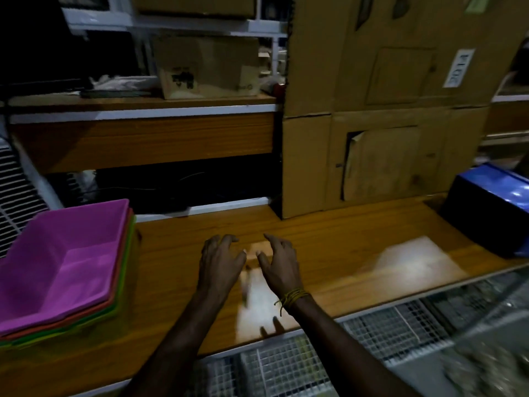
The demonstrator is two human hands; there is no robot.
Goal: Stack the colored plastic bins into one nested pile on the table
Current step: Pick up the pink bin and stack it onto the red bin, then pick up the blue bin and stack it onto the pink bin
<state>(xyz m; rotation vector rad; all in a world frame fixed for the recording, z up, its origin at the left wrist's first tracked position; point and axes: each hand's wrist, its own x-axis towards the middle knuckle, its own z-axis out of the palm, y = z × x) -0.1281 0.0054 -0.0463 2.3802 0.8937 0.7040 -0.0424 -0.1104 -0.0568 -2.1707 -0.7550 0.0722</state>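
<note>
A nested pile of plastic bins stands at the left end of the wooden table (329,247). The purple bin (65,259) is on top, with a red rim (120,285) and a green rim (127,293) showing beneath it. A dark blue bin (489,207) lies on its side at the far right of the table. My left hand (219,263) and my right hand (282,265) hover side by side over the middle of the table, fingers spread and curled, holding nothing. A yellow thread band circles my right wrist.
Tall cardboard boxes (386,124) stand at the back of the table, right of centre. A wooden shelf (143,136) with a small carton (209,67) is behind on the left. White wire mesh (286,365) lies below the table's near edge.
</note>
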